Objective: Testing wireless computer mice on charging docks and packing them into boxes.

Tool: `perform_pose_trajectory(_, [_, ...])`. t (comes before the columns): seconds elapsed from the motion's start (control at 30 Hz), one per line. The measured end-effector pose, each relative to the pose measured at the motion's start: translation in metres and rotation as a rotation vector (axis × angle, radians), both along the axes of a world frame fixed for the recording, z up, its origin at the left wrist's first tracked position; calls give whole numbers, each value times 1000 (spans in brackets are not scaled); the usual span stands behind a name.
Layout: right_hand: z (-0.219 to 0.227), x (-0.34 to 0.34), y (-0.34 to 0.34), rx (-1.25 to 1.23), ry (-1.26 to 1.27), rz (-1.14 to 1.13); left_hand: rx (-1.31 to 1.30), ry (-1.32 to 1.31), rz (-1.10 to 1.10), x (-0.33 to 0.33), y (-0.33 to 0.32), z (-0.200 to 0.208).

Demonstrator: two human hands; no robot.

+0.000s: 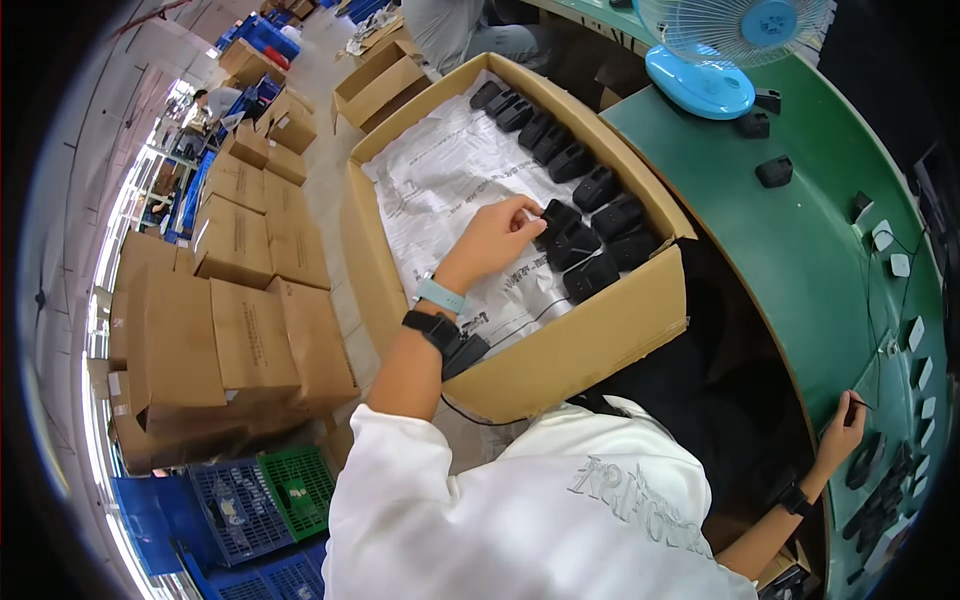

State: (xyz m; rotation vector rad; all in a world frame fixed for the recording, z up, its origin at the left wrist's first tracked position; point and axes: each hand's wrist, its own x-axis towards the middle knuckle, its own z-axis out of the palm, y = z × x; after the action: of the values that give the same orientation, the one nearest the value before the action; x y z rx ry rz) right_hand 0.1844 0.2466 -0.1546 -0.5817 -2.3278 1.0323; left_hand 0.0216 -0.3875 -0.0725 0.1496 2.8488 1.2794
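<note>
Left hand is over the open carton, fingers bent, thumb and index close together at the far unit of the short row. Fingertips look to be on that black unit; can't tell if it's gripped or just touched. Unit sits inside the carton, with two more black units right behind it toward the near wall. Longer row of black units runs along the carton's right wall, packed close, some side by side at the near end. Rest of the carton bottom is lined with crumpled printed white paper.

Right hand is well apart, over the near right part of the green table, fingers drawn in narrow around a small dark piece, too small to identify. Nearby: dark items bunched on the table, plus small white blocks strung out along its far right side, thin cables among them.

Left wrist has a pale teal band and a black band; right wrist a dark band. Blue fan stands at the table's far end, a few loose black units near it. Stacked closed cartons on the left, blue crates and a green crate below them
</note>
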Motion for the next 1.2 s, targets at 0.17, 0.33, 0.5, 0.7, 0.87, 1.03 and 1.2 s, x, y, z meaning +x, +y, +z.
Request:
perform_pose_trajectory(0.17, [-2, -3, 1, 53, -6, 17, 84, -57, 1, -1, -12, 1])
perform_pose_trajectory(0.33, [-11, -2, 7, -43, 41, 19, 20, -90, -48, -1, -5, 9])
perform_pose_trajectory(0.5, [-2, -3, 1, -31, 28, 6, -262, 645, 213, -8, -11, 8])
perform_pose_trajectory(0.7, [-9, -2, 6, 5, 41, -8, -595, 297, 337, -4, -44, -49])
perform_pose_trajectory(0.87, [-5, 3, 1, -23, 29, -10, -503, 305, 310, -15, -31, -29])
perform_pose_trajectory(1.03, [-2, 1, -3, -27, 31, -15, -520, 401, 258, -12, -22, -35])
perform_pose_trajectory(1.2, [2, 3, -8, -55, 41, -8, -710, 104, 156, -3, -17, -21])
